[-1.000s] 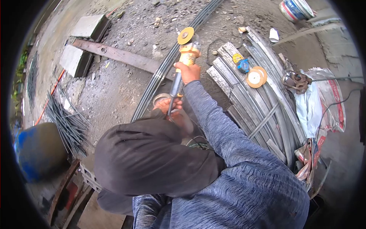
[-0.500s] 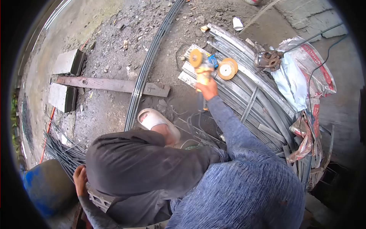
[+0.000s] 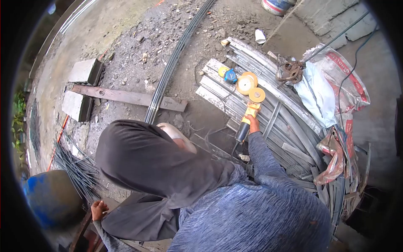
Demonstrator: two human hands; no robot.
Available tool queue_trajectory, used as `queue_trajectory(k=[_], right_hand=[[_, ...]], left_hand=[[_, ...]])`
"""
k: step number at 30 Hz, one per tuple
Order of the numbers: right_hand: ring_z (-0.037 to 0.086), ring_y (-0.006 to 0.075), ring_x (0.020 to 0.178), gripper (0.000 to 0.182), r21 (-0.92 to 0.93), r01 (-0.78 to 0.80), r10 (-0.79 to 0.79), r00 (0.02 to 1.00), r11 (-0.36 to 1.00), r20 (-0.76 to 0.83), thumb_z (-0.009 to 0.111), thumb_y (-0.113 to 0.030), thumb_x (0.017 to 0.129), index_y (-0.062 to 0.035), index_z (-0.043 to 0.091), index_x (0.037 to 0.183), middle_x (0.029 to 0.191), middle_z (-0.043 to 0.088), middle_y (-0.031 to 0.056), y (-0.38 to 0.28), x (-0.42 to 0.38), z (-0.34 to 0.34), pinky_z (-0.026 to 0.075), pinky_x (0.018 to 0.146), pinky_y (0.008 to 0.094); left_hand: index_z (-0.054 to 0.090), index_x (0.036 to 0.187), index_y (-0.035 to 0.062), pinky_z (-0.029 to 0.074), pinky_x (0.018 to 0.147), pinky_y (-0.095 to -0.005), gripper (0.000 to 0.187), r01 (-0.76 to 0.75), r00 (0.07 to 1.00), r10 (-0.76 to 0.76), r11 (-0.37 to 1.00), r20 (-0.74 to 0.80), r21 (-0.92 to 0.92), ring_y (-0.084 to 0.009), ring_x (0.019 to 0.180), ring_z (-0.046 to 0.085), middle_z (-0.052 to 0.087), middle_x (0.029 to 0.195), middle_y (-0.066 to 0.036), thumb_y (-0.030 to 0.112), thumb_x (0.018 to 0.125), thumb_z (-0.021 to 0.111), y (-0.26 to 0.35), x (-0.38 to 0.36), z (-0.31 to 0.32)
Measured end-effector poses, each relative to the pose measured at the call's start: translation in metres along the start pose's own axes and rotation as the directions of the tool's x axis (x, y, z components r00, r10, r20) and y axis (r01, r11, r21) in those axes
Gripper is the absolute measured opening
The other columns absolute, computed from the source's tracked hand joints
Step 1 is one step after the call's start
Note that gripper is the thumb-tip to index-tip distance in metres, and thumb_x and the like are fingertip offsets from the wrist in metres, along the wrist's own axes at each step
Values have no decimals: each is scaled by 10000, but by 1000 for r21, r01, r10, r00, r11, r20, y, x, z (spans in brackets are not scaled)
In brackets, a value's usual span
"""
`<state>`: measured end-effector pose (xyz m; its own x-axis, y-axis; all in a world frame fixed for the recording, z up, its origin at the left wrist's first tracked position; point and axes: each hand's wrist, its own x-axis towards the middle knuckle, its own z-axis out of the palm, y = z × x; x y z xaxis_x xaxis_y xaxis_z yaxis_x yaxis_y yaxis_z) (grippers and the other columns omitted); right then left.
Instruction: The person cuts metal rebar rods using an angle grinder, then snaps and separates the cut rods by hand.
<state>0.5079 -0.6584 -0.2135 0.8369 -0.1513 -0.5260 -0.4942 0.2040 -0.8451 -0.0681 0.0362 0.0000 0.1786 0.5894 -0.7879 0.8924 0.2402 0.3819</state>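
My right hand (image 3: 252,123) is wrapped round a yellow and black angle grinder (image 3: 248,118), over the pile of metal strips (image 3: 268,96). The grinder's round disc (image 3: 257,95) lies close to a loose cutting disc (image 3: 244,85) with a pale centre. A blue tape measure (image 3: 230,76) sits just left of these discs. At the lower left, my left hand (image 3: 99,209) is beside my bent knee, near the cut ends of thin rods, with its fingers curled; nothing can be made out in it.
Long steel rods (image 3: 174,56) run across a wooden plank (image 3: 130,98) whose end is by two concrete blocks (image 3: 85,71). A blue drum (image 3: 52,198) stands at lower left. Sacks (image 3: 342,80), a rusty metal part (image 3: 290,72) and cables lie at right. A bucket (image 3: 277,6) is at the top.
My right hand has brought the grinder rightward and down, from left of the loose discs to below them. My left hand has shifted slightly down and right. The view has shifted and my legs have moved.
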Motion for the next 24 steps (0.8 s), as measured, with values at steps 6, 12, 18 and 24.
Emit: queue_trajectory(k=[6, 12, 18, 24], right_hand=[[668, 227, 654, 376, 59, -113, 112, 993, 992, 19, 728, -268, 809, 13, 621, 1035, 814, 662, 114, 16, 19, -15, 573, 611, 346], [661, 249, 633, 398, 206, -228, 210, 972, 952, 106, 686, -376, 846, -16, 617, 1003, 785, 668, 128, 24, 32, -22, 569, 597, 368], [683, 245, 750, 345, 266, -158, 135, 986, 951, 100, 686, -295, 856, -40, 624, 1079, 862, 681, 104, 42, 43, -36, 575, 679, 367], [675, 264, 720, 313, 310, -201, 137, 967, 929, 214, 703, -261, 862, -31, 595, 1046, 822, 640, 113, 34, 48, -36, 589, 644, 387]], left_hand=[[615, 1121, 66, 468, 525, -308, 289, -62, 991, 63, 998, -117, 10, -191, 675, 686, 685, 852, -77, 319, 983, 633, 10, -11, 10], [615, 1124, -27, 582, 588, -396, 308, -171, 985, 171, 985, -7, -8, -256, 693, 710, 695, 839, -147, 247, 986, 638, -29, 8, -9], [620, 1050, -87, 603, 557, -432, 249, -214, 975, 211, 976, -62, -36, -293, 625, 701, 684, 771, -186, 147, 965, 623, -27, 6, 4], [606, 1034, -100, 596, 540, -447, 227, -210, 974, 201, 974, -106, -80, -315, 603, 693, 680, 775, -211, 114, 961, 623, -20, 5, 13]])
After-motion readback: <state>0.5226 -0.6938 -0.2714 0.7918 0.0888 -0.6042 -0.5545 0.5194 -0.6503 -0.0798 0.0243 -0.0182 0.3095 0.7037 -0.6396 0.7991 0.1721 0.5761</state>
